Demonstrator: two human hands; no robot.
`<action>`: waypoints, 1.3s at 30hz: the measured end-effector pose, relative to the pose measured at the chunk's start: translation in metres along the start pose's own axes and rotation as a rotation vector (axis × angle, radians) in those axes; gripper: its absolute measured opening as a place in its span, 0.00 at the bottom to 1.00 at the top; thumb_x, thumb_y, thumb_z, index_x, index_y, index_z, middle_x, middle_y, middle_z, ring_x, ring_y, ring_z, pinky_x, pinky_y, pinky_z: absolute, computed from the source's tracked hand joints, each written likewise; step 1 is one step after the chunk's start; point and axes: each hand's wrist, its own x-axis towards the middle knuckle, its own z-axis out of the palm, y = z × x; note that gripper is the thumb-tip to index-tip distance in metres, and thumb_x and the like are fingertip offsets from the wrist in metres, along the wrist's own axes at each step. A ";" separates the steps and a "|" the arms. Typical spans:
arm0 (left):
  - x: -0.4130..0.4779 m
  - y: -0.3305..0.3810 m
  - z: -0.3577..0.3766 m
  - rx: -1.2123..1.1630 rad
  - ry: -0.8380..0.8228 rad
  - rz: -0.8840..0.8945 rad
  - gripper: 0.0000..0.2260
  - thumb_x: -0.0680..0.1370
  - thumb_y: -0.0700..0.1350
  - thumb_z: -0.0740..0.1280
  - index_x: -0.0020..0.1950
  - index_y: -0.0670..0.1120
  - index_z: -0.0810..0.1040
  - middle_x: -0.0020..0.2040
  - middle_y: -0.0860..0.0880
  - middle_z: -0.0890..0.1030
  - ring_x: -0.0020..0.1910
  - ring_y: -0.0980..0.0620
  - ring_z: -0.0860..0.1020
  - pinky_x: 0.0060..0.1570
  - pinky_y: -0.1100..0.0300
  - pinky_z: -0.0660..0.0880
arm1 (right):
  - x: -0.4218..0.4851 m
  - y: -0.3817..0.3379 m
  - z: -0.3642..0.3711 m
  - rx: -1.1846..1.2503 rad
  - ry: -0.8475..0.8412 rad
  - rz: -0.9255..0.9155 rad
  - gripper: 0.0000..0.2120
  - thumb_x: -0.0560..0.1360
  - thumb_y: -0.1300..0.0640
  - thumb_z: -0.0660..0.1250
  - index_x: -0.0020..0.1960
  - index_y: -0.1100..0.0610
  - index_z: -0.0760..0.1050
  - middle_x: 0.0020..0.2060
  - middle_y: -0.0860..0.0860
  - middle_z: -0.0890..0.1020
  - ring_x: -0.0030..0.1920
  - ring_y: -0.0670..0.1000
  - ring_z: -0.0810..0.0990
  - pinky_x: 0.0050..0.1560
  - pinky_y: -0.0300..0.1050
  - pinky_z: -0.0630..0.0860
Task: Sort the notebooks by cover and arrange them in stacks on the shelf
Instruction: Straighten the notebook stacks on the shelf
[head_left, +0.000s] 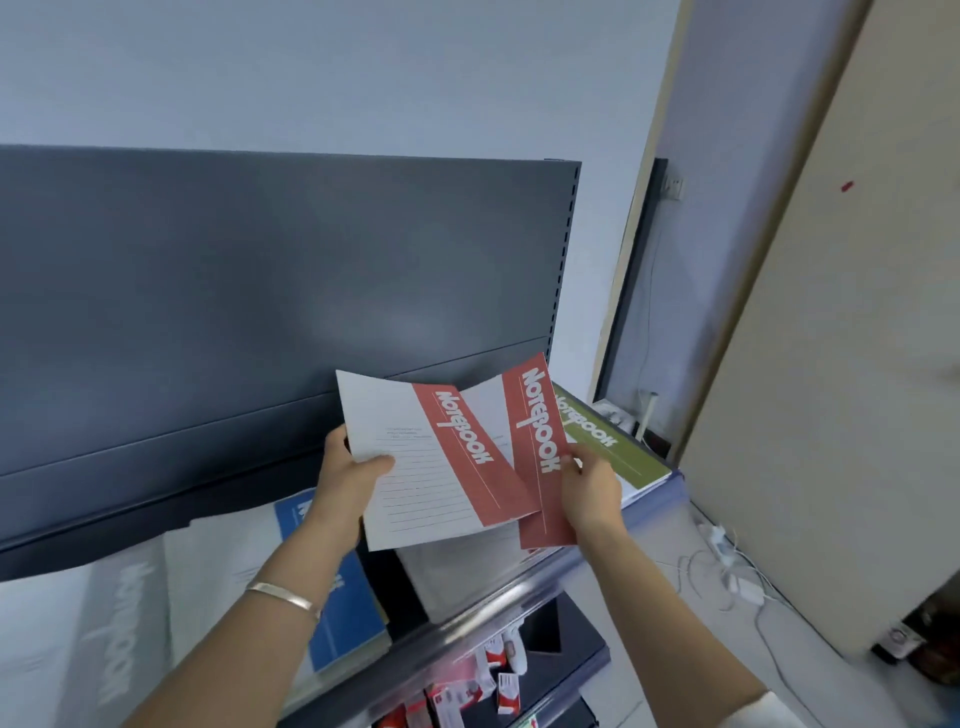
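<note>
The left hand (353, 470) grips a red notebook (441, 467), thumb curled on top. The right hand (592, 491) pinches a second notebook (540, 431), also red. Both are over the shelf (498, 603). A green notebook (618, 452), maybe a stack, lies at its right, a blue notebook (348, 623) at its left.

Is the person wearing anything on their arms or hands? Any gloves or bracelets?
No gloves. The left hand and right hand are bare, and so are both forearms. One thin, shiny metal bangle sits on the left wrist. A bit of white high on the right arm may be a sleeve edge.
</note>
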 end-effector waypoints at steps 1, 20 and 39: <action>0.005 -0.001 0.007 0.001 0.009 -0.007 0.20 0.76 0.31 0.63 0.66 0.43 0.68 0.58 0.45 0.79 0.56 0.44 0.78 0.44 0.55 0.76 | 0.011 0.002 -0.002 -0.014 -0.005 -0.005 0.16 0.82 0.61 0.53 0.66 0.59 0.73 0.59 0.58 0.79 0.57 0.59 0.77 0.52 0.45 0.72; 0.003 -0.019 0.099 0.110 0.374 -0.145 0.20 0.79 0.38 0.62 0.70 0.49 0.65 0.60 0.46 0.75 0.50 0.46 0.76 0.45 0.52 0.74 | 0.174 0.065 -0.051 -0.479 -0.340 -0.307 0.15 0.80 0.51 0.58 0.64 0.54 0.70 0.54 0.54 0.81 0.52 0.57 0.80 0.48 0.48 0.74; -0.005 -0.039 0.083 0.912 0.368 -0.258 0.28 0.79 0.43 0.65 0.76 0.44 0.56 0.67 0.41 0.71 0.64 0.41 0.73 0.61 0.48 0.72 | 0.137 0.063 -0.006 -0.902 -0.750 -0.778 0.23 0.82 0.44 0.48 0.76 0.44 0.53 0.78 0.49 0.51 0.78 0.57 0.47 0.71 0.69 0.43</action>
